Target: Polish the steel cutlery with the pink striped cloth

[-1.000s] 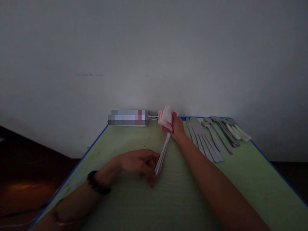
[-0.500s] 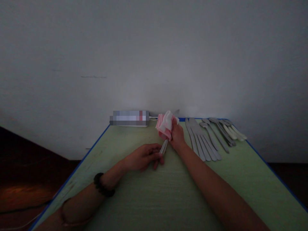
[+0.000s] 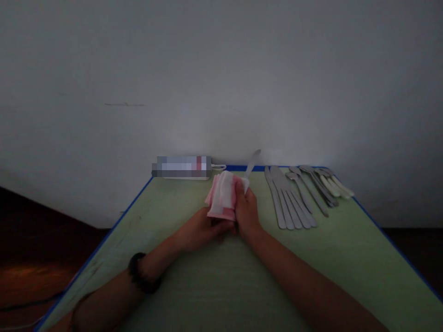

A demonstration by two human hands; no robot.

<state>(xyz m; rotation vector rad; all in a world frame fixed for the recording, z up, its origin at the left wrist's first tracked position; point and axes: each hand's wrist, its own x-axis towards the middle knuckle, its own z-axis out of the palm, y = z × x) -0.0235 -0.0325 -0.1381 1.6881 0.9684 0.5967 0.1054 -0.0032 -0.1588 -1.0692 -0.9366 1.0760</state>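
Note:
Wrapped partly in a pink and white cloth (image 3: pixel 223 196), a table knife (image 3: pixel 253 163) points up and away to the right, its blade showing above the cloth. My right hand (image 3: pixel 247 207) is closed on the cloth around the knife, thumb on top. Just below and to the left, my left hand (image 3: pixel 202 230) pinches the knife's handle end, which the cloth now covers. To the right of my hands lie several metal table knives (image 3: pixel 277 203), fanned out side by side.
Beyond the knives are several spoons (image 3: pixel 301 191) and a few pieces with white handles (image 3: pixel 334 184). A blurred white box-like object (image 3: pixel 183 168) with a white cable stands at the back left. The green table (image 3: pixel 194 286) has a blue edge and meets the wall.
My right hand has slid the cloth down the knife toward my left hand, covering the handle and baring more of the blade. The view has shifted slightly.

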